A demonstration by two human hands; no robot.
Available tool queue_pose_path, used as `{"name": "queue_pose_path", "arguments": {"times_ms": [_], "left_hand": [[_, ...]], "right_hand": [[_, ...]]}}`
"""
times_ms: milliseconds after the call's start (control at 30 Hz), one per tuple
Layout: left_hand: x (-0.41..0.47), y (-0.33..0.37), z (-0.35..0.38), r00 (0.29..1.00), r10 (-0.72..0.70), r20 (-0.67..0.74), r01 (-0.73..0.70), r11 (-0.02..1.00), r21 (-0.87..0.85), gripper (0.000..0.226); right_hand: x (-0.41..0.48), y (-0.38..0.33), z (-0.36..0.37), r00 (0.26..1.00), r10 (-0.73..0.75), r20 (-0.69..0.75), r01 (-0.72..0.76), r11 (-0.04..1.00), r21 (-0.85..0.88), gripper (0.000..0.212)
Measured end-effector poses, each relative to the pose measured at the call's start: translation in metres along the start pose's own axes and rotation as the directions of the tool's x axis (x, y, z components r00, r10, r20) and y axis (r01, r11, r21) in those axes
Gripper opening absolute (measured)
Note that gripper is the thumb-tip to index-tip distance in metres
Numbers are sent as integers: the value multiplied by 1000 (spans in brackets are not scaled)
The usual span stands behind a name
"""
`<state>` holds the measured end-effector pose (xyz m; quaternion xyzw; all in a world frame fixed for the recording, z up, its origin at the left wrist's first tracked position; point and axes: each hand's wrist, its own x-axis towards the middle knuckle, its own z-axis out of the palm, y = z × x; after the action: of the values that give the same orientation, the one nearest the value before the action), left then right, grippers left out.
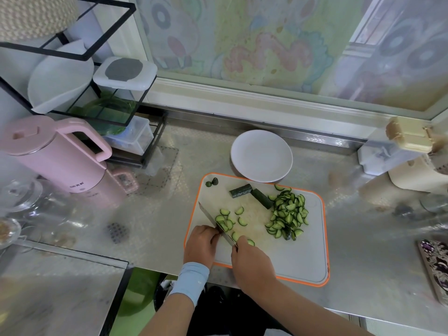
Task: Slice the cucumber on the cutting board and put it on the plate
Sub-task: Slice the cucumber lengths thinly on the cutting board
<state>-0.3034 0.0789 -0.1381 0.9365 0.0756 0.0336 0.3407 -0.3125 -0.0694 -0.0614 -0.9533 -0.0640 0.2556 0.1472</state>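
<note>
Midway: my right fingers (239,240) gripped the knife (214,221), left fingers (214,235) curled, grasp hidden; cucumber slices (288,214) piled, two cucumber chunks (241,190) uncut, plate (261,155) empty.

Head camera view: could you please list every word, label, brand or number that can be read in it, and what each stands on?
Pink kettle: a short dark printed mark low on its body, too small and blurred to read.
Cutting board, plate, knife: no text visible.
Nothing else in the view is legible.
</note>
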Motion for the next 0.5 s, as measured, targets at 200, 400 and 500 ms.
{"name": "queue_pose_path", "arguments": {"times_ms": [200, 400, 500], "left_hand": [[0, -1, 0, 1000, 3, 0, -3, 1000, 18, 14], [1, -1, 1, 1000, 2, 9, -2, 1000, 23, 7], [0, 0, 1, 1000, -3, 6, 3, 1000, 20, 7]], "right_hand": [[1, 0, 0, 1000, 4, -10, -4, 1000, 22, 19], [2, 1, 2, 1000, -5, -8, 5, 1000, -4, 21], [2, 1, 1, 1000, -3, -1, 3, 1000, 10, 20]]}}
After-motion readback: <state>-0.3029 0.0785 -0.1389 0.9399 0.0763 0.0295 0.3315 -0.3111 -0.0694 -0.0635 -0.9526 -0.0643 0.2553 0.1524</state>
